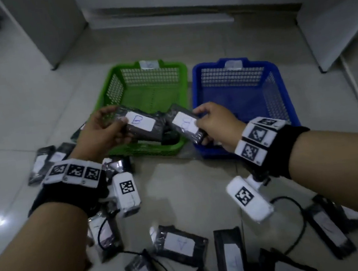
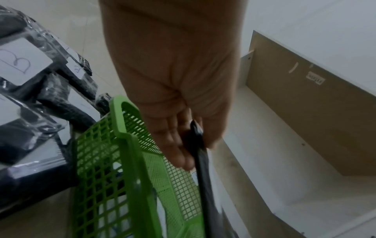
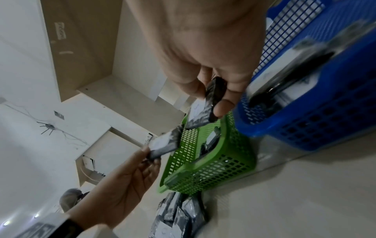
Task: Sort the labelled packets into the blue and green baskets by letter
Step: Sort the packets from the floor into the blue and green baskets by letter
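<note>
while held, packets (image 1: 143,126) (image 1: 186,126) tilt (labels up)

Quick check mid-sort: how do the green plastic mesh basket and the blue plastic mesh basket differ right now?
The green plastic mesh basket sits left of the blue plastic mesh basket. The green one's near end is overlapped by both held black packets: the left hand grips one, the right hand pinches the other beside the blue one. Both baskets are rectangular, carry a white tag on the far rim, and already hold packets.
</note>
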A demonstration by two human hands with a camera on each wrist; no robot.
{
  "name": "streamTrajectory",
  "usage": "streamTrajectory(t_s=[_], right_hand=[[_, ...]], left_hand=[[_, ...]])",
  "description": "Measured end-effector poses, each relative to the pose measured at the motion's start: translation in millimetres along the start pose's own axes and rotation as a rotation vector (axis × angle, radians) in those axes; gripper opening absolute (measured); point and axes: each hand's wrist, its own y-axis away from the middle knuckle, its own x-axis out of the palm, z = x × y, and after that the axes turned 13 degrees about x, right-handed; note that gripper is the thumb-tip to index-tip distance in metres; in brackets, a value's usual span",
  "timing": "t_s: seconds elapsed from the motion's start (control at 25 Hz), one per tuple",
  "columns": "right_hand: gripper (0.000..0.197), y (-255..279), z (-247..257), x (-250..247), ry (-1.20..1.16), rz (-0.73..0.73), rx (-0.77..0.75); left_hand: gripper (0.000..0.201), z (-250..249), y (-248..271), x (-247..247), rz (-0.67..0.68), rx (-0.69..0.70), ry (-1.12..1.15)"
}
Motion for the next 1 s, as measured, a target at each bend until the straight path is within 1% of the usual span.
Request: streamTrajectory(t_s=[0.08, 0.12, 0.2, 0.28, 0.36, 0.44, 0.52, 0.6, 0.64, 0.68, 0.72, 0.76, 0.8, 0.84, 0.88, 0.92, 0.96, 1.0], right_hand=[[0.021, -14, 13, 26, -0.035, -0.021, 0.021], [0.020, -19, 18, 37, -0.040, -0.028, 0.037], [0.018, -28, 24, 51, -0.046, -0.033, 0.067], [0.017, -36, 26, 61, -0.037, -0.038, 0.082], [0.018, -42, 22, 71, -0.019, -0.034, 0.072], [0.021, -43, 17, 75, 0.043, -0.019, 0.041], [0.031, -37, 10, 73, 0.214, -0.004, -0.021], [0.036, -17, 1, 66, 0.365, -0.006, -0.159], [0.036, -2, -5, 60, 0.424, -0.019, -0.247], [0.035, 15, -16, 52, 0.471, -0.029, -0.328], [0.033, 33, -31, 44, 0.500, -0.022, -0.387], [0.032, 49, -47, 35, 0.529, 0.011, -0.423], [0.032, 65, -66, 25, 0.560, 0.084, -0.423], [0.031, 75, -83, 17, 0.606, 0.185, -0.403], [0.031, 84, -100, 8, 0.684, 0.314, -0.366], [0.031, 89, -115, 0, 0.800, 0.452, -0.341], [0.033, 91, -126, -5, 0.944, 0.586, -0.351], [0.039, 94, -134, -9, 1.084, 0.704, -0.367]], left_hand=[[0.035, 21, -6, -15, -0.156, 0.019, -0.134], [0.037, 31, -7, -20, -0.214, 0.020, -0.207], [0.044, 40, -7, -22, -0.253, 0.004, -0.387], [0.053, 42, -7, -20, -0.201, -0.017, -0.582], [0.051, 44, -4, -20, -0.143, 0.004, -0.689], [0.049, 41, 4, -23, -0.127, 0.056, -0.748], [0.047, 40, 22, -26, -0.131, 0.093, -0.769], [0.034, 40, 49, -25, -0.111, 0.177, -0.746], [0.024, 40, 64, -22, -0.056, 0.206, -0.715], [0.017, 41, 83, -16, 0.058, 0.193, -0.672], [0.014, 42, 101, -9, 0.218, 0.142, -0.630], [0.017, 46, 117, -2, 0.398, 0.079, -0.618], [0.024, 53, 134, 5, 0.578, 0.026, -0.632], [0.032, 61, 145, 9, 0.730, 0.010, -0.662], [0.042, 69, 155, 14, 0.846, 0.034, -0.688], [0.052, 77, 162, 18, 0.924, 0.080, -0.714], [0.060, 84, 165, 19, 0.971, 0.120, -0.747], [0.064, 88, 168, 20, 0.988, 0.121, -0.780]])
